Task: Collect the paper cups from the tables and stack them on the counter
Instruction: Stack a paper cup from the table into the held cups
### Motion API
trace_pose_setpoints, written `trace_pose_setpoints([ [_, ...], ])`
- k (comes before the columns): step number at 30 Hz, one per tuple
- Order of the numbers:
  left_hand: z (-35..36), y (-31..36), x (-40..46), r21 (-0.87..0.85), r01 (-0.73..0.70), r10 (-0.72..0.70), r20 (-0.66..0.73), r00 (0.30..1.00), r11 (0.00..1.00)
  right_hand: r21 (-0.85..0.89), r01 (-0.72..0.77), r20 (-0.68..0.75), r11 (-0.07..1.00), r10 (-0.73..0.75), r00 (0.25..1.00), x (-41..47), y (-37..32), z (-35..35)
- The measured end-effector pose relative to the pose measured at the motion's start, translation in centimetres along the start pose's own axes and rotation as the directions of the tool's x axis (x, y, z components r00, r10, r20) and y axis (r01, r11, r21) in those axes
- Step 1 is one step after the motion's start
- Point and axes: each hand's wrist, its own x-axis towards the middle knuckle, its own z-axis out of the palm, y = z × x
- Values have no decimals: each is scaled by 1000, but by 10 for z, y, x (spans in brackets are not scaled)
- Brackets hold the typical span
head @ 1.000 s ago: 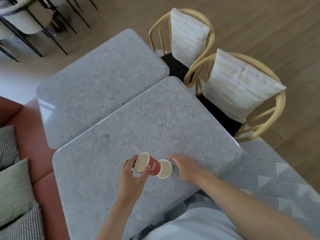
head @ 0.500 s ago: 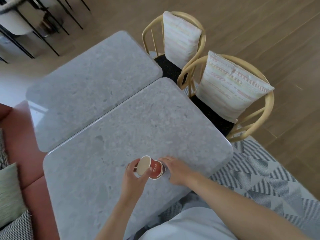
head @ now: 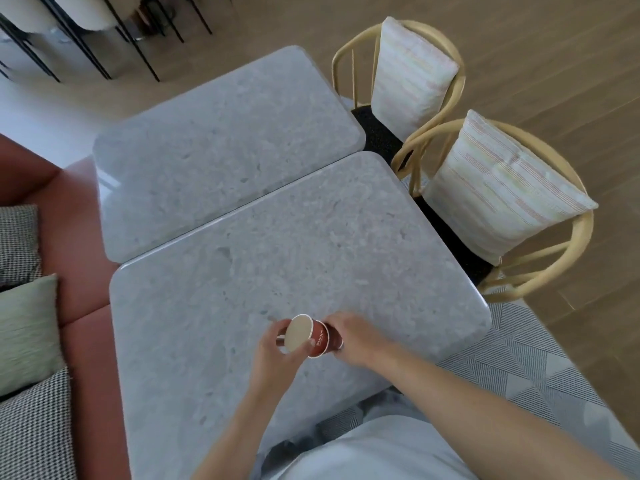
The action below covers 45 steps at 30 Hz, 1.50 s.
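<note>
Low in the frame, just left of centre, two red paper cups (head: 317, 339) are held on their sides above the near grey stone worktop (head: 277, 265), one nested into the other. The left hand (head: 277, 351) is curled round the open-mouthed end, and the right hand (head: 356, 336) is closed round the base end. A second worktop (head: 221, 143) is seen beyond, with two cushioned chairs (head: 512, 202) at the right.
</note>
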Motion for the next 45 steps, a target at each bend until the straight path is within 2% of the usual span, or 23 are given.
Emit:
trace_pose_setpoints([
  [5, 5, -12, 2, 37, 26, -26, -3, 1000, 999, -20, 12, -6, 1000, -12, 1000, 0, -3, 3],
  [20, 17, -22, 4, 153, 9, -18, 61, 998, 988, 62, 2, -39, 998, 1, 999, -13, 5, 13],
  [30, 25, -28, 4, 178, 73, -77, 13, 997, 981, 109, 55, -85, 993, -46, 995, -14, 13, 17],
  [38, 26, -33, -20, 63, 129, -124, -76, 989, 990, 80, 161, -48, 984, -158, 986, -4, 12, 20],
  [45, -9, -47, -46, -57, 139, -150, -304, 941, 989, 135, 290, 12, 948, -294, 956, 20, -47, 38],
])
